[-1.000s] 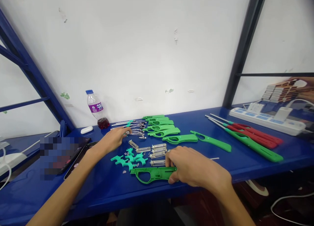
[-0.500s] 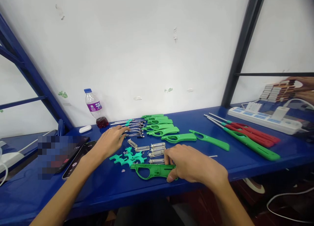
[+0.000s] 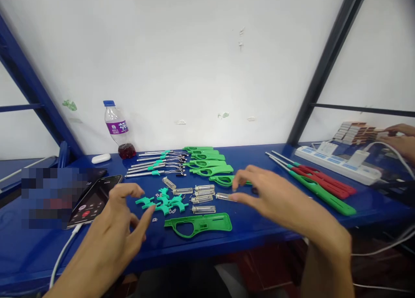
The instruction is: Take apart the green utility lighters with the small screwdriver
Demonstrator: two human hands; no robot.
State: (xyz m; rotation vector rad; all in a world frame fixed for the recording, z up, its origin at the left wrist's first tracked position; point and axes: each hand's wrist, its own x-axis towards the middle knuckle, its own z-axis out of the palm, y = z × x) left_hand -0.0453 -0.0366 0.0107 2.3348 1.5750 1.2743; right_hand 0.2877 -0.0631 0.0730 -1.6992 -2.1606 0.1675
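My left hand hovers with thumb and fingers apart beside a cluster of teal plastic triggers, holding nothing. My right hand reaches over the table, its thumb and forefinger apart at the right end of a clear lighter fuel tank; a firm grip does not show. More clear tanks lie to its left. In front lies an open green lighter shell half, inner side up. Behind are several green shell halves, one partly hidden by my right hand, and metal lighter tubes with wires.
At left are a phone on a white cable, a white earbud case and a bottle. Red lighters, a green lighter and a power strip lie at right. Another person's hand shows beyond.
My left hand has drawn back from the metal tubes toward me. The right hand has let go of the green shell half and moved up and right to the clear tank.
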